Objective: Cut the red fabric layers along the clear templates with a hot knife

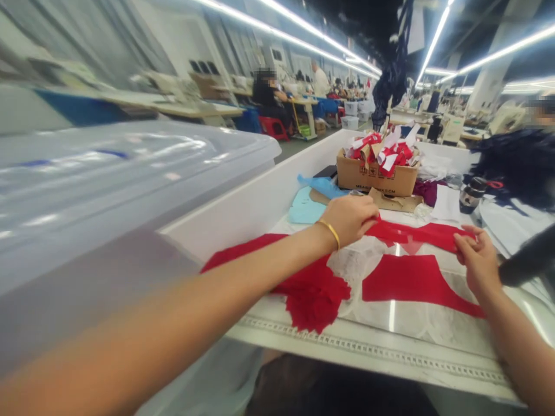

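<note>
Between my two hands a long red fabric piece (429, 234) is stretched just above the table. My left hand (350, 218) is closed on its left end, fingers pinched together. At the other end, my right hand (477, 254) pinches the edge between thumb and fingers. Nearer to me a flat, shaped red fabric panel (407, 280) lies on the table. To the left is a crumpled red fabric pile (314, 292), partly hidden under my left forearm. Whitish sheer material (358, 260) lies between the red pieces.
A cardboard box (375, 174) full of red and white scraps stands at the back. Pale blue cloth (303, 205) lies beside it. A dark bottle (473, 193) is at the right. A measuring tape (368, 349) runs along the front edge. Plastic bins (130, 167) stand left.
</note>
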`<state>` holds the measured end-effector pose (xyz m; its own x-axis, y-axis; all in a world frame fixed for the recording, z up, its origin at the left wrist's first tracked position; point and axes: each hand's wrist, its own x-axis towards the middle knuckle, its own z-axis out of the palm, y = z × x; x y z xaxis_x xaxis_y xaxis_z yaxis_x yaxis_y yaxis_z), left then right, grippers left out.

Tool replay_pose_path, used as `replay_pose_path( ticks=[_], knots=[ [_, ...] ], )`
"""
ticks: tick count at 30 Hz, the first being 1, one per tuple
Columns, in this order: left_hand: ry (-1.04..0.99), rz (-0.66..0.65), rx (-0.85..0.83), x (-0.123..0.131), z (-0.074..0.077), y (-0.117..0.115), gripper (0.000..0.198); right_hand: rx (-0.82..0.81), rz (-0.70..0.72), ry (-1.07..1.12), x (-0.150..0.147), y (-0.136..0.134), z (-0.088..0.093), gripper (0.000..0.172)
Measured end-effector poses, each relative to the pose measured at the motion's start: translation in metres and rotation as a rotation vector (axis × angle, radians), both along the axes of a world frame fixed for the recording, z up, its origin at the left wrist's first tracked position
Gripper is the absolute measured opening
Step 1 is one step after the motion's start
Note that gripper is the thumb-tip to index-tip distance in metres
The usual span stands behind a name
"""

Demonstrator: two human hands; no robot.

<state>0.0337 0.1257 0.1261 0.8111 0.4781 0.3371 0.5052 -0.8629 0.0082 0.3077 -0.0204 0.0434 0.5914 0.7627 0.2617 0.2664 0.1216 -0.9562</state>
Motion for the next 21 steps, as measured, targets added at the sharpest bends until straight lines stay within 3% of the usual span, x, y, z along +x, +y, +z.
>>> replay_pose_path(
  ticks=[6,9,13,21],
  knots=[
    [-0.005,-0.213,0.243,-0.01,-0.082,-0.053,0.028,-0.265,0.153,-0.14,0.019,-0.047,-0.008,0.048],
    [-0.042,-0.278,0.328,-0.009,-0.105,-0.067,0.03,-0.374,0.171,-0.272,0.025,-0.061,-0.016,0.045],
    [-0.09,-0.28,0.392,-0.005,-0.111,-0.074,0.031,-0.41,0.092,-0.422,0.028,-0.072,-0.025,0.042],
    [-0.132,-0.256,0.419,-0.014,-0.1,-0.091,0.031,-0.45,0.124,-0.511,0.02,-0.087,-0.021,0.036]
  ],
)
